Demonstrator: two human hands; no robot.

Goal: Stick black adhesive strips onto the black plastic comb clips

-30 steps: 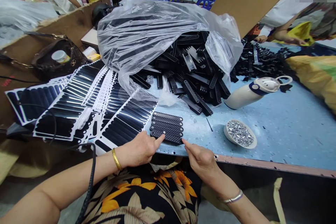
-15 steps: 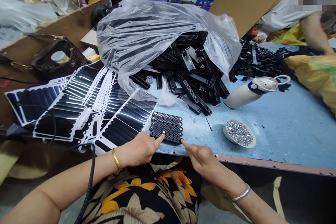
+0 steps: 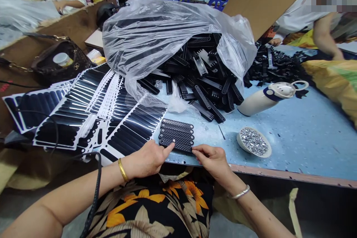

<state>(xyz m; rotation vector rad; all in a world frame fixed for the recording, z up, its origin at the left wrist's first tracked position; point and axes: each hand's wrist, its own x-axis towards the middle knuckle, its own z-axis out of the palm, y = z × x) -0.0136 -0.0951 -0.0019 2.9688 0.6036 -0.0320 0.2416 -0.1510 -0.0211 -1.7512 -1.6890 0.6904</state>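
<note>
A row of black mesh-patterned strips (image 3: 177,135) lies side by side near the table's front edge, with small silver dots at their ends. My left hand (image 3: 152,158) has its index finger stretched onto the front strips, beside a tiny silver piece (image 3: 174,140). Its other fingers are curled, and whatever they may hold is hidden. At the front right corner of the strips, the thumb and index finger of my right hand (image 3: 213,160) are pinched together. Anything between those fingertips is too small to make out. A white bowl (image 3: 254,142) of small silver metal parts stands to the right.
Behind the strips, a clear plastic bag (image 3: 156,33) spills black toothed and mesh-patterned pieces (image 3: 203,78). Sheets of black strips (image 3: 131,126) lie left. A white bottle (image 3: 259,100) leans at right. A thin black stick (image 3: 221,132) lies near the bowl. Other people sit beyond.
My right hand has turned and gone from a pointing index finger to a thumb-and-finger pinch at the same corner. My left hand stays in place.
</note>
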